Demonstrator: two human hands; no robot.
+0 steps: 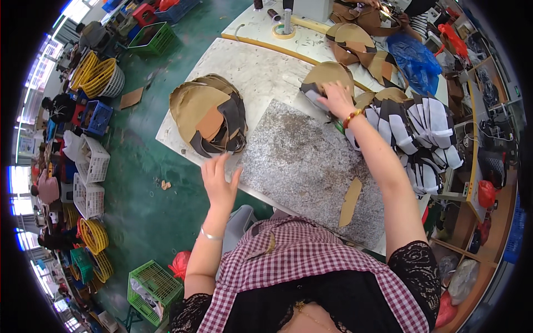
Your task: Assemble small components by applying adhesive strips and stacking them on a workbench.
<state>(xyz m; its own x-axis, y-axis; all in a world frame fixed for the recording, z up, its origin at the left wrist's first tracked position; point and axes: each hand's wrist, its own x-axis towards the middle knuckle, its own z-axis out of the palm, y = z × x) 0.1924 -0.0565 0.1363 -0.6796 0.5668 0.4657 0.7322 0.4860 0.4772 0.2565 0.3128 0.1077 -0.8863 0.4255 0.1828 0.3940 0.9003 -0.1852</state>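
Observation:
A stack of curved tan and black cut pieces (194, 108), which look like shoe uppers, lies on the left part of the white table. Just below its near edge is my left hand (218, 176), fingers stretched and thumb apart, holding nothing. My right hand (336, 100) reaches across the table with its fingers spread over a tan and dark piece (327, 75). Its fingertips touch the dark edge; whatever lies under the palm is hidden. Between my hands is a speckled grey board (288, 147), and a narrow tan strip (350, 202) rests near its right side.
To the right sit bundles of black and white pieces (413, 125). A blue plastic bag (415, 61) and more tan pieces (352, 41) lie farther back, beside another person's hands. A tape roll (283, 31) stands at the far edge. Baskets (152, 40) line the green floor.

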